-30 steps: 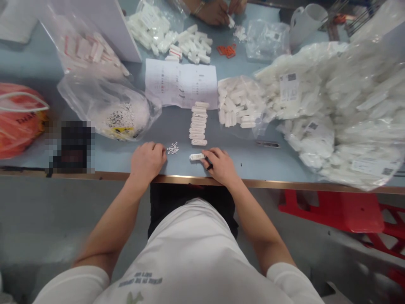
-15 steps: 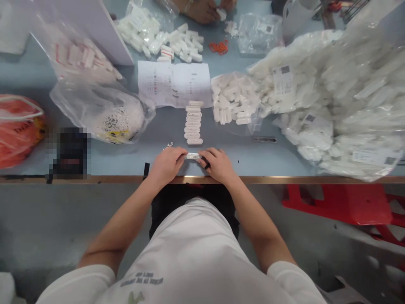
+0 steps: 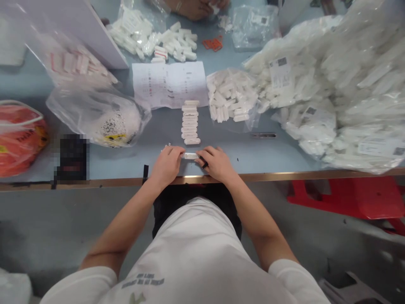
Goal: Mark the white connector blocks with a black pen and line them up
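A grey-blue tabletop (image 3: 126, 162) held a printed paper sheet (image 3: 171, 84), a neat row of white plastic connectors (image 3: 190, 122), and clear bags of white parts (image 3: 335, 84).

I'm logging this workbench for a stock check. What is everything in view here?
held connector: one, white, between both hands at the table's near edge
connector row: about eight, white, beyond the hands
paper sheet: one, white, behind the row
open bag of parts: one, clear, right of the row
bagged heap: many, white, right side
speckled bag: one, clear, left
orange bag: one, far left
metal tool: one, grey, right of hands
table: one, blue-grey
co-worker's hands: two, far edge
left hand: fingers on connector's left end
right hand: fingers on its right end
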A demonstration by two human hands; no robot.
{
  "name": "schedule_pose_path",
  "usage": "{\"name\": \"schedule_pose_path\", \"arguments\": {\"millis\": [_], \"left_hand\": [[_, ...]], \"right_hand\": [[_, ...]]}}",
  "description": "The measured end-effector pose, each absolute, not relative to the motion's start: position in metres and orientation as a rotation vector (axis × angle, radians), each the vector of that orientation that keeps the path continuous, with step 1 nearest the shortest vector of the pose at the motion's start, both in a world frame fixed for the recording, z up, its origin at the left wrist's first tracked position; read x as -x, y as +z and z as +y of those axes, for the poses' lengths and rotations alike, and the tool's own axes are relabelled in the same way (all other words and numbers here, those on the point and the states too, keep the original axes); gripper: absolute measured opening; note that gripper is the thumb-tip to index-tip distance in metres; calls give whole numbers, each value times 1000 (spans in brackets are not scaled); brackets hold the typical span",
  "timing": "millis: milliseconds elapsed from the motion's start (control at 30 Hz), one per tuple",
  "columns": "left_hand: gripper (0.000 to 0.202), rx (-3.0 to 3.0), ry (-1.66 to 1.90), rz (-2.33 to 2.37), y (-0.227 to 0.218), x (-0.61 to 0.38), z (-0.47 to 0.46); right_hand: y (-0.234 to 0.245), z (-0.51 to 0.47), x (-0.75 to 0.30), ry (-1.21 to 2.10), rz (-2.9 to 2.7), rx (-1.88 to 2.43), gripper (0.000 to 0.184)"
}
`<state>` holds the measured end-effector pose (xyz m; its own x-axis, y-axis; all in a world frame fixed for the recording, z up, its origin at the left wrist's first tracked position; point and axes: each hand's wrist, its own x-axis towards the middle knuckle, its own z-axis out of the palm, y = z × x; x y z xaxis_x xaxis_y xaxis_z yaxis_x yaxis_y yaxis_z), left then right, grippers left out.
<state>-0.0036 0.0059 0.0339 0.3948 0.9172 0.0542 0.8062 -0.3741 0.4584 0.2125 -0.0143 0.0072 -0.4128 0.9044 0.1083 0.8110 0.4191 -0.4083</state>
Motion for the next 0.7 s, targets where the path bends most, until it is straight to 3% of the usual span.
{"name": "schedule_pose_path", "arguments": {"millis": [467,700], "left_hand": [[14,-2193,372,1566,36,1,5],[21,-2329,368,1513,29,1,3]], "right_hand": [[6,-14,-212,414,-2357,1487,35],[4,-13,-213,436,-2348,1492,38]]}}
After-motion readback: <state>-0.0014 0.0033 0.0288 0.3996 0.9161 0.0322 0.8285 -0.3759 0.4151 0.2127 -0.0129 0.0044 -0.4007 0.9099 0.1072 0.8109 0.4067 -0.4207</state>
